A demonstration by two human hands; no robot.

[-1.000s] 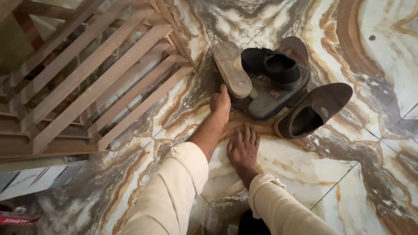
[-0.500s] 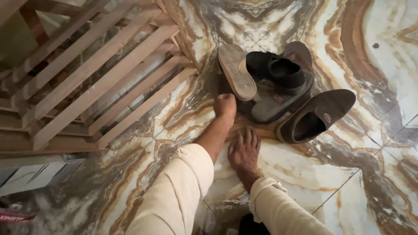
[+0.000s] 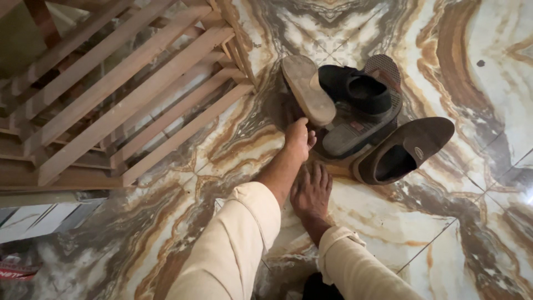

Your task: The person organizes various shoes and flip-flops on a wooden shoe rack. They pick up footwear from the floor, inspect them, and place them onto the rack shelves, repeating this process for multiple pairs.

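Neither of my hands is in view; I see only my two bare feet and cream trouser legs. My left foot (image 3: 297, 140) is lifted, its toes against a pile of footwear just below an upturned shoe with a pale sole (image 3: 308, 89). My right foot (image 3: 311, 191) stands flat on the marbled floor (image 3: 444, 233). The pile also has a black shoe (image 3: 361, 89) lying on a grey-brown sandal (image 3: 361, 128), and a dark brown slip-on (image 3: 402, 150) to the right.
A slatted wooden rack (image 3: 122, 94) fills the upper left, its corner close to the upturned shoe. A red and white packet (image 3: 16, 272) lies at the lower left edge. Patterned tile floor stretches to the right of the shoes.
My left foot has shifted slightly right and its toes have curled in under the upturned shoe's edge. The right foot has stayed planted.
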